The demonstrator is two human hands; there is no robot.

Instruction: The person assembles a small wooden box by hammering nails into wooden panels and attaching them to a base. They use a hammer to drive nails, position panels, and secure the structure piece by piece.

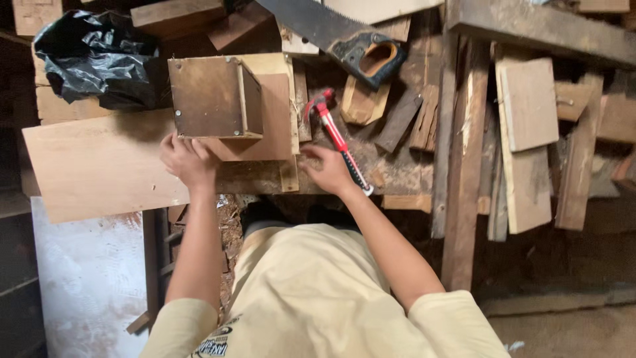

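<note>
**Hands at a small wooden box on a cluttered bench**

The left hand point(187, 161) rests with its fingers spread loosely against the near edge of the small wooden box point(213, 97), holding nothing. The box stands on a plywood sheet point(99, 166) laid over the bench point(397, 174). The right hand point(329, 170) lies beside a red-handled hammer point(338, 139), touching its shaft, grip loose and not closed round it. A handsaw point(344, 40) and a black plastic bag point(96, 56) lie farther back.

Red-and-black hammer point(339, 140), brown wooden box point(212, 98), black plastic bag point(93, 59), tan plywood sheet point(99, 166), cream shirt point(318, 292).
</note>
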